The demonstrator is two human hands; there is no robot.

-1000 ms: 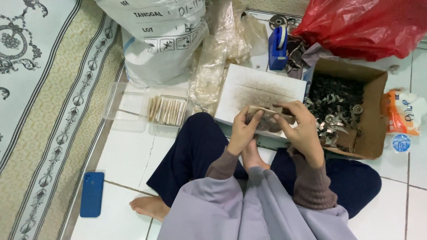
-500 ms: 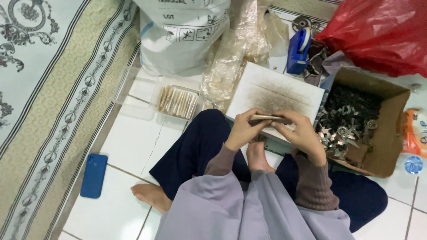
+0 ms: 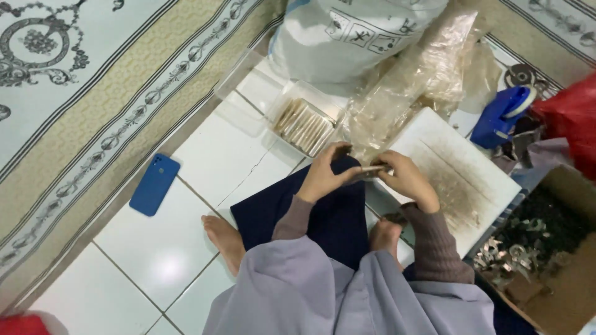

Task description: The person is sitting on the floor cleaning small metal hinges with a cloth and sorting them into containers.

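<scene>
Sitting cross-legged on the white tiled floor (image 3: pixel 155 248), we hold both hands just above our lap, close to the near edge of a white board (image 3: pixel 459 167) that lies tilted against our knees. Our left hand (image 3: pixel 326 174) and right hand (image 3: pixel 406 180) meet on a thin brownish stick (image 3: pixel 371 169), each pinching one end between closed fingers, so the stick lies level between them.

It is short, slim and pale brown, much like the bundle packed in the clear plastic tray (image 3: pixel 307 121) just beyond our left hand. Crinkled clear plastic bags (image 3: pixel 422 87) rise directly behind the stick, nearly touching our fingers.

To the right, a cardboard box (image 3: pixel 559 267) of small metal pieces presses against the board's edge, and a blue tape dispenser (image 3: pixel 500 115) sits past the board's far corner. A big white sack (image 3: pixel 354 37) closes off the far side.

The widest open room lies to our left: bare tiles run to the patterned carpet (image 3: pixel 81 93), with only a blue phone (image 3: pixel 154 184) lying flat near the carpet's edge.
</scene>
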